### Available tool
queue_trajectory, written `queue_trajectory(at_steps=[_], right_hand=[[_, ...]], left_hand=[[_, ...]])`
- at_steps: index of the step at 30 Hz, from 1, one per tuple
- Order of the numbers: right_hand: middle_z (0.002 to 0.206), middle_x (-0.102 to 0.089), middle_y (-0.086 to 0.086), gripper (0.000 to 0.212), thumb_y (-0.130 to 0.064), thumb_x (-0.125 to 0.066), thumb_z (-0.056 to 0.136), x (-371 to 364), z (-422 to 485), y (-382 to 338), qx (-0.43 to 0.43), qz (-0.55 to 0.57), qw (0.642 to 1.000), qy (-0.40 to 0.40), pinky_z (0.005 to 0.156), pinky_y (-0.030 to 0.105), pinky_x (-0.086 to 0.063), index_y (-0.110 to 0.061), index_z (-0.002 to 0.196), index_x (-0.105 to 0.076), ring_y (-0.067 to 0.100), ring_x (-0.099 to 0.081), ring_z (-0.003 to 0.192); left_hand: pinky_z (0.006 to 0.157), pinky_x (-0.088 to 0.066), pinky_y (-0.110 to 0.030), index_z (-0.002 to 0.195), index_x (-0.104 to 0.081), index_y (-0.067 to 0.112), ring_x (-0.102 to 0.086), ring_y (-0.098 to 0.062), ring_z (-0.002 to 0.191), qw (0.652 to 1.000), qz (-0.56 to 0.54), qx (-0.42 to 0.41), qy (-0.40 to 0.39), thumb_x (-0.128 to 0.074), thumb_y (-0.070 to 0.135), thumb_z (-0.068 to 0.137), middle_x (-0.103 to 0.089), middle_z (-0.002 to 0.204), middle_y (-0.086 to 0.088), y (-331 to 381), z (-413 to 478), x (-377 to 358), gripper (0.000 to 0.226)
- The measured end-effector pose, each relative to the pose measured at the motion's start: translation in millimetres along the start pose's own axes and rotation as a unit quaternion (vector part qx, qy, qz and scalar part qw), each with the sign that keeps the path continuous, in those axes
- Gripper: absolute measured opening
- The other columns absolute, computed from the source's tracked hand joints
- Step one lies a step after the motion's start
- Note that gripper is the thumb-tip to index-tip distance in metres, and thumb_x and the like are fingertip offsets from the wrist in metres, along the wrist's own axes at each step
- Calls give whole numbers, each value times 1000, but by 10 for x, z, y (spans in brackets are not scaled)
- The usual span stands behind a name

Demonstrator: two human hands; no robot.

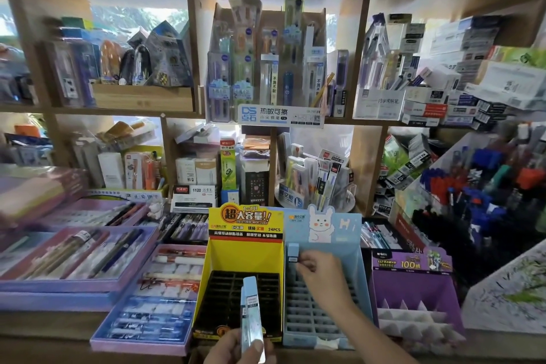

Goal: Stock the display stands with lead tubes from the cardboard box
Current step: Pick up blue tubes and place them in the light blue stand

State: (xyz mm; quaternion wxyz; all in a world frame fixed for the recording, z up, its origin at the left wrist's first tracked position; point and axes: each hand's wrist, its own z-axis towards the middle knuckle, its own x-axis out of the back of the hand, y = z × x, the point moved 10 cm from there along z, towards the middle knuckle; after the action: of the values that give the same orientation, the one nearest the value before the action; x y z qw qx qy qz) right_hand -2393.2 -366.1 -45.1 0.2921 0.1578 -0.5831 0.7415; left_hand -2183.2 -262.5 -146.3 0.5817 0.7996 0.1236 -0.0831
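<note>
My right hand [320,273] pinches a light blue lead tube [293,254] that stands at the top left corner of the blue display stand [322,304], over its back slots. My left hand [236,347], at the bottom edge of the view, grips a few more light blue lead tubes [252,313] upright in front of the yellow display stand [240,284]. The yellow stand's black slots hold nothing I can see. The cardboard box is out of view.
A purple display stand [413,295] with white dividers sits right of the blue one. Trays of pens in purple boxes [79,257] lie to the left. Wooden shelves [274,118] packed with stationery rise behind, and a bin of pens [484,198] stands at right.
</note>
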Motion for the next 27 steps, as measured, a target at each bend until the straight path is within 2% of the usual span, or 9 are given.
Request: queue_trajectory(at_steps=[5, 9, 12, 15, 16, 18, 20, 22, 27], right_hand=[[85, -77, -8, 7, -9, -72, 93, -35, 0, 39, 5, -20, 1000, 1, 81, 22, -58, -10, 91, -79, -2, -70, 83], [82, -76, -6, 9, -10, -72, 94, -45, -6, 16, 12, -26, 1000, 6, 79, 24, -58, -9, 87, -78, 0, -70, 81], [89, -78, -1, 7, -9, -73, 93, -38, -34, 43, 0, -10, 1000, 10, 85, 29, -59, -6, 94, -79, 2, -71, 86], [98, -76, 0, 15, -7, -70, 95, 36, -123, 66, -22, 5, 999, 32, 81, 11, -52, -9, 108, -77, 6, -69, 91], [96, -75, -3, 15, -6, -70, 95, 79, -171, 42, -23, 20, 998, 47, 76, 6, -49, -12, 107, -77, 4, -67, 88], [88, -74, -9, 15, -5, -70, 95, 125, -275, -37, -20, 69, 996, 55, 72, 7, -50, -20, 97, -75, 3, -68, 82], [79, -76, -4, 18, -8, -71, 94, 85, -380, -134, -21, 124, 992, 19, 71, 14, -55, -24, 88, -76, 6, -70, 78], [81, -78, -3, 13, -15, -72, 94, -37, -483, -239, -31, 165, 985, -49, 69, 21, -58, -24, 88, -79, 11, -73, 75], [85, -79, 0, 7, -27, -76, 92, -300, -695, -372, -67, 200, 965, -158, 57, 21, -53, -21, 94, -78, 11, -72, 66]], left_hand=[[88, -55, -47, 102, -68, -8, -72, -45, 87, 1000, 10, -5, -7, -71, -4, 86, -76, 86, -25, 16, -25, -9, 17], [75, -57, -41, 104, -68, -7, -75, -40, 79, 1000, -2, 0, -18, -72, -3, 86, -76, 86, -24, 5, -28, -18, 19], [62, -60, -30, 104, -68, -4, -77, -34, 74, 1000, 6, -8, -23, -72, -2, 86, -77, 84, -21, 24, -32, -30, 19], [61, -58, -25, 103, -70, -2, -77, -31, 77, 999, 24, -20, -23, -75, 3, 85, -78, 85, -17, 61, -57, -22, 19], [63, -58, -26, 104, -71, -1, -77, -31, 79, 999, 29, -22, -24, -75, 5, 86, -78, 87, -17, 71, -66, -19, 19], [64, -58, -26, 104, -72, 1, -78, -29, 81, 999, 39, -25, -22, -75, 7, 87, -79, 88, -15, 95, -98, -8, 18], [58, -57, -20, 102, -74, 2, -78, -26, 79, 998, 47, -32, -19, -74, 9, 89, -79, 87, -14, 131, -131, -13, 15], [56, -55, -17, 100, -75, 4, -77, -25, 76, 998, 54, -42, -17, -74, 11, 89, -79, 85, -14, 165, -157, -29, 13], [57, -56, -21, 99, -75, 8, -78, -25, 77, 997, 59, -40, -14, -75, 13, 89, -79, 85, -13, 206, -210, -56, 12]])
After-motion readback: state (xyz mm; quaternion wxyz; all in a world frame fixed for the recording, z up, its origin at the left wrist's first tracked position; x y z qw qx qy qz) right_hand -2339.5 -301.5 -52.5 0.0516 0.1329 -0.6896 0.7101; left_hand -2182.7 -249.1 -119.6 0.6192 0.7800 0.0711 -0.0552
